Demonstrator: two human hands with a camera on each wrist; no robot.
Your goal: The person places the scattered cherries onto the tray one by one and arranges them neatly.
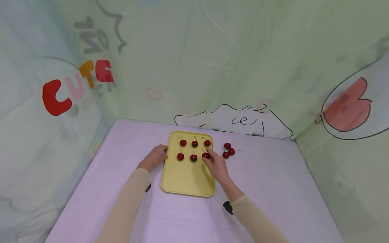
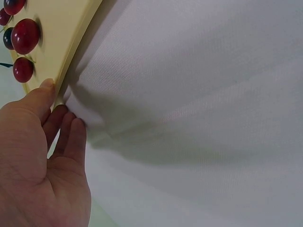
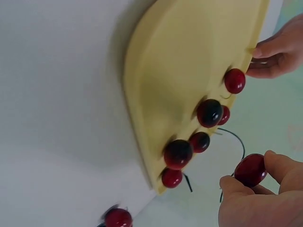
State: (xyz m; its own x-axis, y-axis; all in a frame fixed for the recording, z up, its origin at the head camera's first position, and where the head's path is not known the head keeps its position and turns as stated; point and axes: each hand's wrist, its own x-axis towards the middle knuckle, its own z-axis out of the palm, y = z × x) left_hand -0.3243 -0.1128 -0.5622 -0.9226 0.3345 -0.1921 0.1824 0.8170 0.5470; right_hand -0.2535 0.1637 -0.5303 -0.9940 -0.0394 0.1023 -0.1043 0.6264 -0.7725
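Observation:
A yellow tray (image 1: 188, 180) lies on the table with several dark red cherries (image 1: 180, 157) in two rows across its far half. At the tray's left edge my left hand (image 1: 156, 157) grips the rim, its thumb on top and its fingers against the outer side. My right hand (image 1: 217, 166) is over the tray's right side. Between thumb and fingers it pinches a stemmed cherry (image 3: 251, 170), seen plainly in the right wrist view. Part of the right-hand end of the near row is hidden by that hand in the head view.
Three loose cherries (image 1: 232, 151) lie on the pale table (image 1: 267, 189) just right of the tray. Printed cloth walls (image 1: 188, 67) stand along the table's back and sides. A dark object (image 1: 228, 207) shows at the right wrist.

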